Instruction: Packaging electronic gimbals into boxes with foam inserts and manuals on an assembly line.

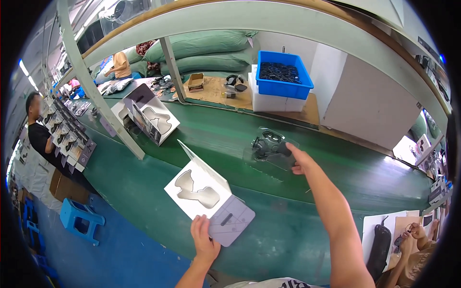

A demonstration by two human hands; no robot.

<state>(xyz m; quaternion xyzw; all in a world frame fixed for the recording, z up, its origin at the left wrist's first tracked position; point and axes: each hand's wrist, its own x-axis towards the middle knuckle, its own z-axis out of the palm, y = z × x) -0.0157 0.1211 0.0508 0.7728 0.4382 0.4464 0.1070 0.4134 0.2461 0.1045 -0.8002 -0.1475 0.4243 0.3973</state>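
Near the lower middle, an opened white box [180,185] with a shaped cutout in its insert lies tilted on the green surface, its grey-lilac flap [233,221] folded out. My left hand [205,237] is closed on the box's near edge, beside that flap. To the right, my right arm stretches forward. My right hand [301,159] has its fingers at the end of a dark handheld device [269,146] in a clear plastic bag. Thumb and fingers look apart there; the hand does not visibly enclose the device.
Another open box [168,126] stands farther left behind a post. A blue bin [285,89] of black parts sits on a white block. At right, another person's hands [413,234] work beside a black pouch [379,247]. A blue stool [81,218] and a person stand left.
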